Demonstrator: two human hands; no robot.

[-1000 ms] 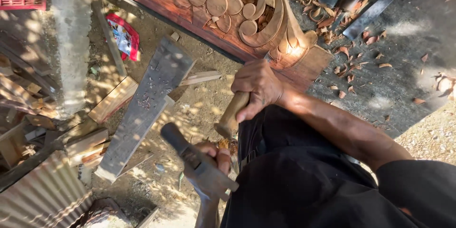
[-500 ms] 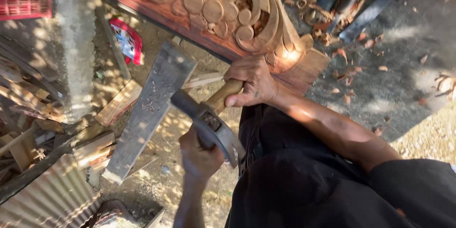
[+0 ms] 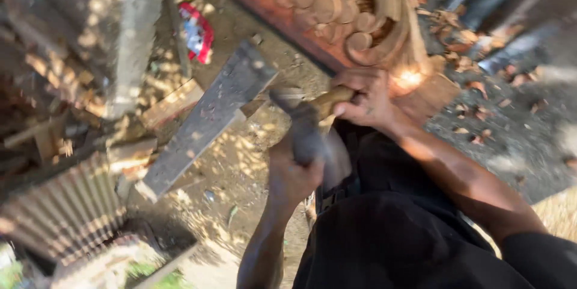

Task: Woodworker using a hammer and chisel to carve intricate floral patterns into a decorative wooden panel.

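A reddish wooden panel (image 3: 348, 18) carved with round scroll shapes lies at the top centre. My right hand (image 3: 366, 99) is closed round the pale wooden handle of a chisel (image 3: 327, 101) set against the panel's lower edge. My left hand (image 3: 291, 175) grips a dark grey mallet (image 3: 303, 129), blurred by motion, whose head is at the free end of the chisel handle. The chisel's blade is hidden behind my right hand. My black clothing fills the lower right.
A long grey plank (image 3: 210, 117) lies slanted on the dirt left of my hands. A red packet (image 3: 198, 33), a grey post (image 3: 135, 30), wood offcuts and a corrugated sheet (image 3: 66, 211) lie further left. Wood chips (image 3: 475, 90) litter the ground at right.
My left hand has swung the mallet up from near my lap to the end of the chisel handle. My right hand has kept its grip at the panel.
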